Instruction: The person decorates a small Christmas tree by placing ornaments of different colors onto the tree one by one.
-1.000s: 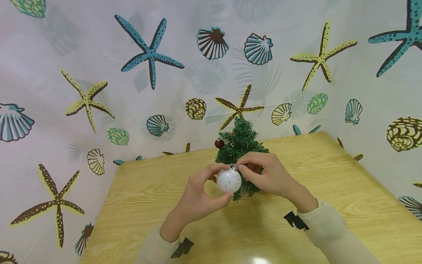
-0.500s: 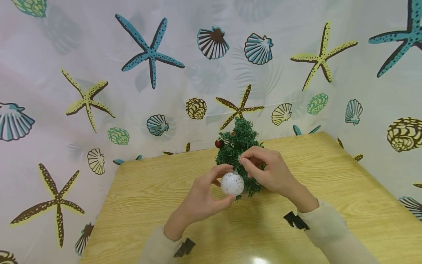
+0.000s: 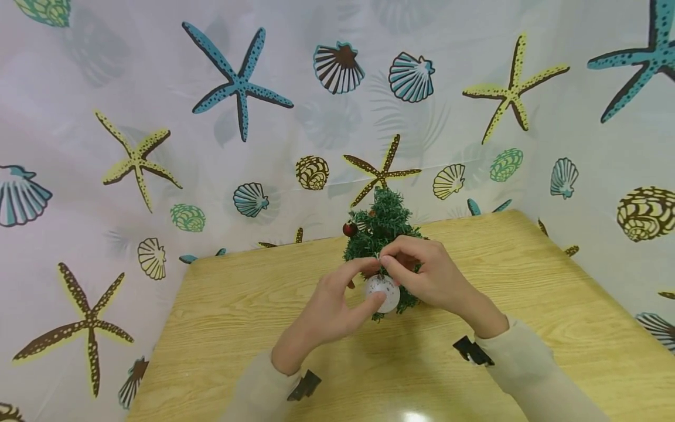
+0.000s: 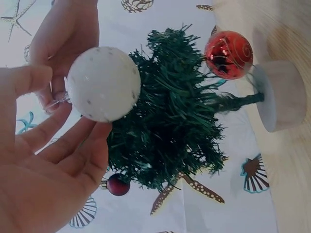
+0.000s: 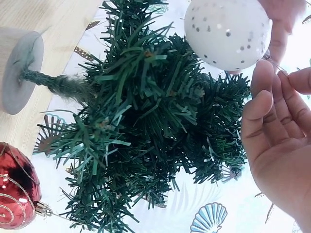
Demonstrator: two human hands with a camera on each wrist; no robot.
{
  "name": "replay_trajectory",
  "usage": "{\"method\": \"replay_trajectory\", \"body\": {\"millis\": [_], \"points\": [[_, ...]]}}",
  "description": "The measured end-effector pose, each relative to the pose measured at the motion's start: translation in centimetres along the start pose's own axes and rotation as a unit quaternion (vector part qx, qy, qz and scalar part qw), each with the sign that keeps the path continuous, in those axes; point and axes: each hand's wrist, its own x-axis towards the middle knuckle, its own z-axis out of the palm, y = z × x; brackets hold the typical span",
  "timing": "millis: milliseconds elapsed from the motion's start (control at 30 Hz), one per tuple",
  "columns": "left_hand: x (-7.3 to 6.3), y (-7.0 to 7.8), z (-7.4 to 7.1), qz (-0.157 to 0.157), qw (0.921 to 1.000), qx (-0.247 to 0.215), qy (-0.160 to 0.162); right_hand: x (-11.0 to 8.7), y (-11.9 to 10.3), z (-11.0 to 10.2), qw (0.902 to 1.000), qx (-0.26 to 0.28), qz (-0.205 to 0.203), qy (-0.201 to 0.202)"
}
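Note:
A white Christmas bauble with glittery dots (image 4: 104, 83) hangs in front of the small green Christmas tree (image 5: 131, 102). My right hand (image 3: 427, 272) pinches the thin hanging string above its cap between thumb and index finger. Around the bauble's left side is my left hand (image 3: 334, 310), its thumb and index finger spread apart. In the left wrist view its lower fingers (image 4: 99, 141) lie right at the bauble's underside, and its index fingertip is close to the string. The thumb overlaps the bauble in the head view.
A shiny red bauble with gold swirls (image 4: 228, 54) hangs low on the tree; a smaller dark red one (image 3: 350, 228) sits at its upper left. The tree's round base (image 4: 289, 97) stands on the wooden table (image 3: 237, 316). A shell-patterned cloth (image 3: 295, 129) hangs behind.
The white bauble has shifted right and slightly down, closer against the tree. My left hand has loosened from around it and moved right; my right hand has gone from the cap to the string.

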Motion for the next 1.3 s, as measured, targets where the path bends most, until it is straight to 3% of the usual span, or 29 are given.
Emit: {"method": "replay_trajectory", "body": {"millis": [233,433,633,867,1100,1300], "points": [[1.2,0.5,0.5,0.053,0.9941,0.006,0.094,-0.1,-0.3,-0.2,0.9999,0.007,0.011,-0.006],[1.7,0.6,0.9,0.063,0.9890,0.012,0.133,-0.2,-0.3,-0.3,0.9999,0.007,0.010,-0.001],[2.0,0.5,1.2,0.048,0.9863,0.028,0.155,-0.4,0.0,-0.5,0.9989,-0.011,0.045,0.007],[2.7,0.1,1.4,0.005,0.9866,0.015,0.162,-0.5,0.4,-0.6,0.9954,-0.035,0.089,0.006],[3.2,0.0,1.6,-0.027,0.9848,0.011,0.171,-0.3,0.5,-0.6,0.9917,-0.069,0.107,0.018],[3.4,0.0,1.6,-0.039,0.9813,0.028,0.186,-0.1,0.6,-0.3,0.9902,-0.093,0.098,0.035]]}}
